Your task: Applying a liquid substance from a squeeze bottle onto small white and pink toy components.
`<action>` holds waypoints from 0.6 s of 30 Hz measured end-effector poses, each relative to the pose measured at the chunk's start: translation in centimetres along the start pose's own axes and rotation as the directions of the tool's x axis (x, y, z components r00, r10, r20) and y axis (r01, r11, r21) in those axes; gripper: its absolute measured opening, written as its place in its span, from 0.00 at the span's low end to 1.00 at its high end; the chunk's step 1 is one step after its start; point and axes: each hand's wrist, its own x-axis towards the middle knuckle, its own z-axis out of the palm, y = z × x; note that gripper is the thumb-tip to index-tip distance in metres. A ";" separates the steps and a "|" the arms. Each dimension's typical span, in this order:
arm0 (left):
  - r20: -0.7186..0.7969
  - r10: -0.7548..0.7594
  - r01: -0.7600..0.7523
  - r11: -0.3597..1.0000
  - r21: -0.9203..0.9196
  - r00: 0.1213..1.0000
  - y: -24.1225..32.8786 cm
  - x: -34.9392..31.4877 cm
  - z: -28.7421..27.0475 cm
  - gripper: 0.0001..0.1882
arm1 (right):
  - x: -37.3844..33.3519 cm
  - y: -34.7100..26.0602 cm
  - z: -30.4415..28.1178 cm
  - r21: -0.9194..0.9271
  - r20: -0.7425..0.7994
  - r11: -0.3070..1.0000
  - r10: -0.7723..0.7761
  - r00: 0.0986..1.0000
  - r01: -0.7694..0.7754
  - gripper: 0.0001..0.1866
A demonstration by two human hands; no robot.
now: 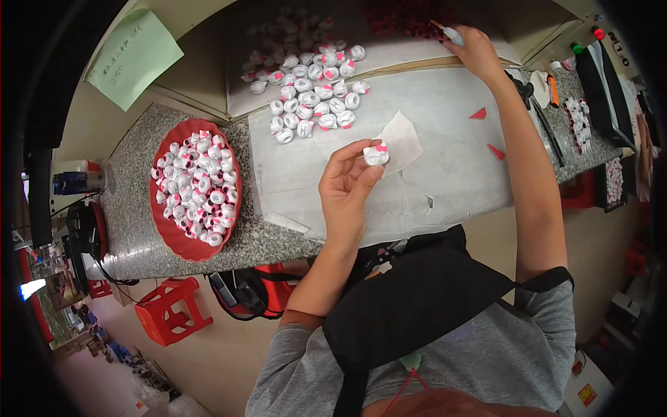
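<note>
Between the thumb and fingers of my left hand [347, 184] is a small white cat-head figurine [376, 154] with a pink bow. My right hand [476, 55] reaches to the far edge and is closed around a white pen-like tool [454, 35] with a thin tip. That tip points at a pile of small dark red pieces [410, 19] in the shaded recess; whether it touches one I cannot tell. Many more white figurines [303, 85] stand in rows and loose groups at the back left of the white sheet [458, 160]. A crumpled paper square [405, 142] lies beside my left hand.
A red oval basket [158, 215] heaped with figurines stands on the speckled counter [128, 201] at left. Two red triangular scraps [477, 113] lie on the sheet. At right are black scissors [545, 128], an orange cutter [553, 90] and a black box [608, 94]. A red stool [170, 313] stands below.
</note>
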 end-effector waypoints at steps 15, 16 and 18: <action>0.037 0.046 -0.051 0.990 0.134 0.998 -0.1 -0.1 0.2 0.16 | -14.1 -11.2 -3.3 0.957 0.283 0.032 0.094 0.954 -0.287 0.05; 0.037 0.043 -0.048 0.989 0.138 0.998 -0.2 -0.2 0.2 0.16 | -14.5 -11.6 -3.2 0.948 0.317 -0.052 0.071 0.946 -0.314 0.05; 0.075 0.113 -0.131 0.943 0.306 0.991 -0.5 -0.2 0.3 0.16 | -15.0 -12.2 -3.1 0.931 0.348 -0.137 0.048 0.936 -0.339 0.05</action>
